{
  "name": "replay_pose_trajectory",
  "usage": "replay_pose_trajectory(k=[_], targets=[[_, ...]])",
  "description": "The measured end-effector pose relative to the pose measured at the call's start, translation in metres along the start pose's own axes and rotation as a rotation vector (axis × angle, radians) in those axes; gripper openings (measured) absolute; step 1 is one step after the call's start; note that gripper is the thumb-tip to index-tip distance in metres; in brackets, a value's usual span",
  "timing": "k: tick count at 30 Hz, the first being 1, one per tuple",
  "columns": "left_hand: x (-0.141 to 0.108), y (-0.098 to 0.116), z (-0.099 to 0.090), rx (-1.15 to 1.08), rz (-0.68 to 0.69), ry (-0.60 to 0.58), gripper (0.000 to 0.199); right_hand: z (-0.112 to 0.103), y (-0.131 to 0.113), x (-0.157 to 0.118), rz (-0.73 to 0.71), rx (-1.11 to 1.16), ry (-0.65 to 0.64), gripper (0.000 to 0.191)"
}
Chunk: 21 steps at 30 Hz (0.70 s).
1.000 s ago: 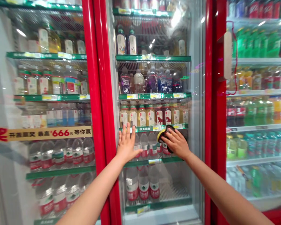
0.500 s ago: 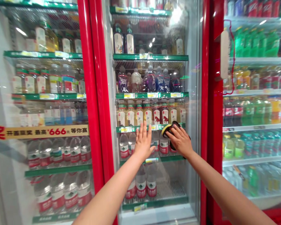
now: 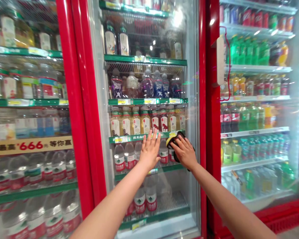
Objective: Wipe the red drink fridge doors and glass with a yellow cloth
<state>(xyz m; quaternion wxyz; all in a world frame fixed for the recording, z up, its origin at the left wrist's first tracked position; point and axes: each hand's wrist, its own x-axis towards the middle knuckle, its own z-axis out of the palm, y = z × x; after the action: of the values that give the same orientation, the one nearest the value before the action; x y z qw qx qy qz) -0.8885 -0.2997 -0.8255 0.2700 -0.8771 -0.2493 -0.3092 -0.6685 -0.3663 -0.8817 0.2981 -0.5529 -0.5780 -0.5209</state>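
Note:
My left hand (image 3: 149,151) lies flat with fingers spread against the glass door (image 3: 173,182) of the middle fridge, holding nothing. To its right, my right hand (image 3: 184,151) presses a black and yellow pad (image 3: 171,142) to the same glass, fingers over it. The pad's far side is hidden. Behind the glass, amber bottles (image 3: 136,124) stand on the shelf above hand level. Water bottles (image 3: 119,157) with red and white labels are on the shelf behind my hands, partly covered by them.
Red door frames (image 3: 81,99) rise on both sides of the glass. At the left is another drinks fridge with a yellow banner (image 3: 32,145). A white box (image 3: 219,61) with a red cable (image 3: 229,66) hangs at the right, beside a lit fridge of green and other bottles (image 3: 249,49).
The view has turned to the right, so the fridges appear further left. Both hands keep nearly the same places on the glass, my left still spread, my right still on the pad.

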Motion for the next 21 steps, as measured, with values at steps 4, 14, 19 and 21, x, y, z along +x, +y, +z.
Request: replay_pose_trajectory(k=[4, 14, 19, 21], targets=[[0.009, 0.004, -0.003, 0.004, 0.05, -0.053, 0.12, -0.002, 0.037, 0.01, 0.296, -0.053, 0.075, 0.041], [0.012, 0.0, 0.006, 0.056, 0.03, -0.028, 0.128, 0.007, 0.018, -0.041, 0.017, 0.028, 0.014, 0.037], [0.014, -0.003, 0.014, 0.066, 0.03, 0.02, 0.127, 0.01, 0.044, 0.0, 0.395, 0.012, 0.184, 0.04], [0.014, -0.004, 0.014, 0.06, 0.037, 0.029, 0.124, 0.011, 0.038, 0.03, 0.523, 0.019, 0.213, 0.044]])
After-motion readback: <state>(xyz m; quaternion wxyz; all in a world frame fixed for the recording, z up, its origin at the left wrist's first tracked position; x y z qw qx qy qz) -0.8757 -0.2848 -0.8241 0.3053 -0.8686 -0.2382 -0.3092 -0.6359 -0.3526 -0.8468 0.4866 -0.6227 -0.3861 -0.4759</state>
